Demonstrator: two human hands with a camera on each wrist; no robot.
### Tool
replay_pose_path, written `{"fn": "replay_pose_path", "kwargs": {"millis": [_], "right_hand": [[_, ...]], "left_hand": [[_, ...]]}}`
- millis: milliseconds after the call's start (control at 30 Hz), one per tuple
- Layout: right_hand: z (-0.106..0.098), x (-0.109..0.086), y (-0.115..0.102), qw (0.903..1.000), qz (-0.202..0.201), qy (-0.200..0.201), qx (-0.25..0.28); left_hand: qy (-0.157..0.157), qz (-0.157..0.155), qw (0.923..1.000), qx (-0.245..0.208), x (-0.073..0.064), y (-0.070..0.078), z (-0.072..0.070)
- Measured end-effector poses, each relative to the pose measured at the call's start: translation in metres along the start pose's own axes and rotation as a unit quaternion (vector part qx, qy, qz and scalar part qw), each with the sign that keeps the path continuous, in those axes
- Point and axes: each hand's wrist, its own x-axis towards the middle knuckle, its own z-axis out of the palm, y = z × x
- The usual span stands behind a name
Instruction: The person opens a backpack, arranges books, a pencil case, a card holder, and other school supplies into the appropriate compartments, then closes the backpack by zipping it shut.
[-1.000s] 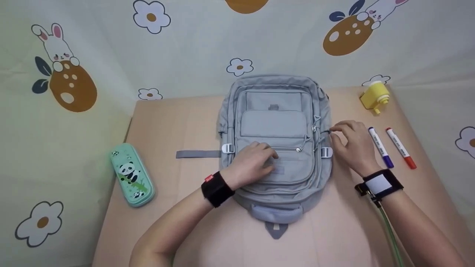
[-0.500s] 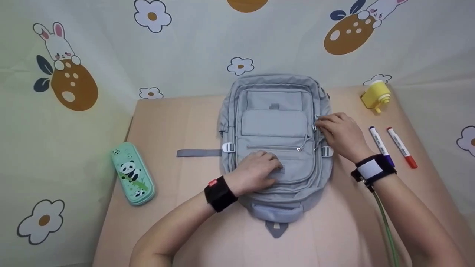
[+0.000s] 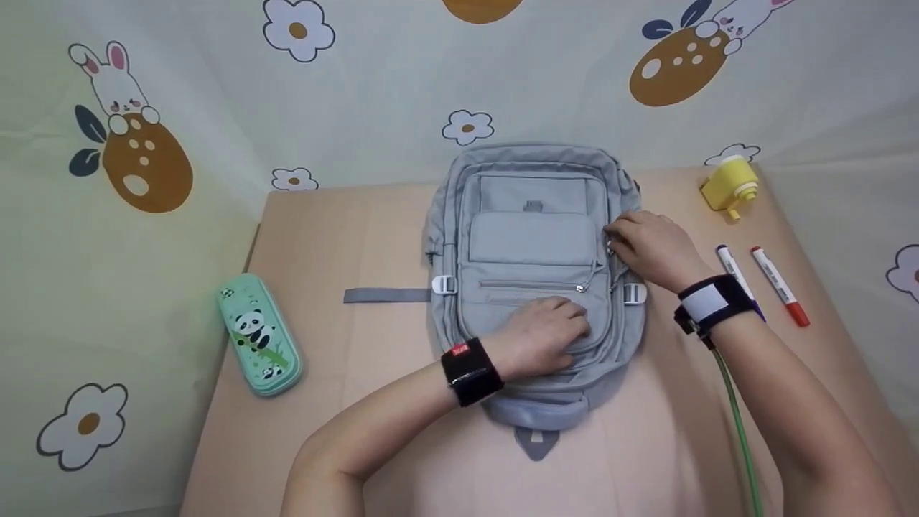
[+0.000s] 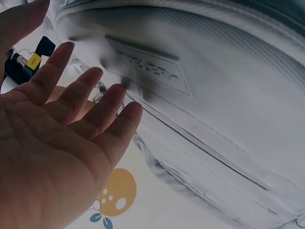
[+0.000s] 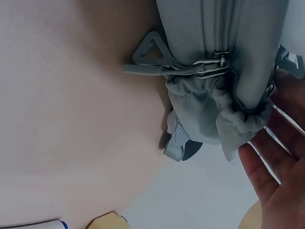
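A grey backpack (image 3: 531,240) lies front side up, its carry handle towards me. My right hand (image 3: 659,248) is at its right side, thumb and fingertips pinching the zipper pull of a front compartment; the fingers hide most of the pull. In the right wrist view, the fingers (image 5: 281,148) come up against the gathered side pocket (image 5: 243,121). My left hand (image 3: 544,336) lies over the lower front panel, fingers loosely bent and holding nothing. The left wrist view shows its fingertips near the label patch (image 4: 147,67) and the front pocket zipper (image 4: 200,143).
A green panda pencil case (image 3: 260,334) sits at the table's left. On the right are a blue-capped marker (image 3: 732,264), partly behind the right wrist, a red-capped marker (image 3: 779,283), and a yellow pencil sharpener (image 3: 731,187). A patterned curtain (image 3: 373,93) stands behind.
My right hand has moved from the backpack's side edge up and left onto the zipper pull. The left hand has slid right and slightly down across the front panel.
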Motion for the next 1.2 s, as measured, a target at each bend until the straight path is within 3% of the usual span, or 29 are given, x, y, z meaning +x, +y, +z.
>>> {"fn": "replay_pose_path", "kwargs": {"millis": [267, 533, 700, 900, 1200], "right_hand": [[-0.003, -0.005, 0.003, 0.9995, -0.007, 0.002, 0.031], [0.0, -0.013, 0.005, 0.9995, -0.027, 0.015, -0.002], [0.001, -0.018, 0.007, 0.9985, -0.036, 0.039, 0.009], [0.001, -0.02, 0.007, 0.9968, -0.051, 0.061, 0.009], [0.001, -0.027, 0.006, 0.9943, -0.045, 0.096, 0.015]], "left_hand": [[0.001, -0.015, 0.9988, 0.048, 0.018, 0.011, 0.005], [0.028, -0.019, 0.9969, 0.07, 0.027, 0.016, 0.01], [0.009, -0.018, 0.9977, 0.065, 0.033, 0.016, 0.005], [-0.033, -0.025, 0.9954, 0.086, 0.051, 0.014, -0.001], [-0.04, -0.082, 0.9899, 0.109, 0.066, 0.007, 0.005]]}}
